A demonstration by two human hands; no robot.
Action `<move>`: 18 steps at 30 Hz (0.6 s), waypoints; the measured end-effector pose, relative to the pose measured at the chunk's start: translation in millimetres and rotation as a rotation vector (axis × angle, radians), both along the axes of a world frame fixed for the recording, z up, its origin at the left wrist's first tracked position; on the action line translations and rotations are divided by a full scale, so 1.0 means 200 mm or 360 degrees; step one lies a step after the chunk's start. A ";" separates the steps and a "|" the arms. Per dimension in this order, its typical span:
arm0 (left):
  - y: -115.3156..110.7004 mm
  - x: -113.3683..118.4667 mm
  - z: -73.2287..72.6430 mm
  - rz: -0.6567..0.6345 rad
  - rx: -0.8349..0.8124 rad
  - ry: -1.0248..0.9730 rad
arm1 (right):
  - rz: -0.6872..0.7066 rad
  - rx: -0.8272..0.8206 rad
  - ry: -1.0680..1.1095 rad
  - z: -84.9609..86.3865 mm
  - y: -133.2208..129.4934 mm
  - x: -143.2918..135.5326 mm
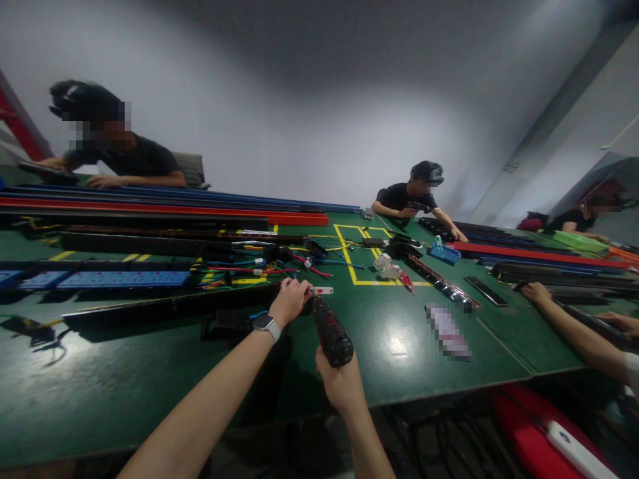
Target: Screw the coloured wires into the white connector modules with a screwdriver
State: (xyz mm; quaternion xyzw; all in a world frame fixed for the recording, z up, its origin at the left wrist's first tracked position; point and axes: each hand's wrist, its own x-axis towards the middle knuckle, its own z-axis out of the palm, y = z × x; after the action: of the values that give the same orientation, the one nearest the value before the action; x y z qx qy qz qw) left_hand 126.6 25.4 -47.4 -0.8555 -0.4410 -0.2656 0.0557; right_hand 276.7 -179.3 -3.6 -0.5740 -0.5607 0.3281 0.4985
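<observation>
My right hand [339, 379] is wrapped round the grip of a black power screwdriver [330, 332], whose nose points forward at a small white part with a red mark [322, 291]. My left hand [290, 299], with a watch on its wrist, is closed at the end of a long black strip [174, 307], beside that white part. Its fingertips are pressed together close to the tool's tip. Exactly where the tip meets the part is too small to tell. Coloured wires [269, 271] lie just beyond my left hand.
Blue socket strips [124, 279] lie at left on the green table [394, 379]. White blocks [387, 267], a dark phone [485, 291] and a blue holder [444, 253] are right of centre. Long red and blue bars lie further back. Other people work behind and at right.
</observation>
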 end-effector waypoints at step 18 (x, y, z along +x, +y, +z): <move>-0.01 -0.01 0.02 -0.0001 -0.0052 -0.0008 | -0.0013 -0.0072 0.0030 0.05 -0.01 -0.01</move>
State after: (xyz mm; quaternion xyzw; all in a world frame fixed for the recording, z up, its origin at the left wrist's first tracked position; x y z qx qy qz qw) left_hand 125.1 22.9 -42.7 -0.8558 -0.4452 -0.2605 0.0406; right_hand 274.3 -181.8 6.0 -0.5843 -0.5460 0.3439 0.4922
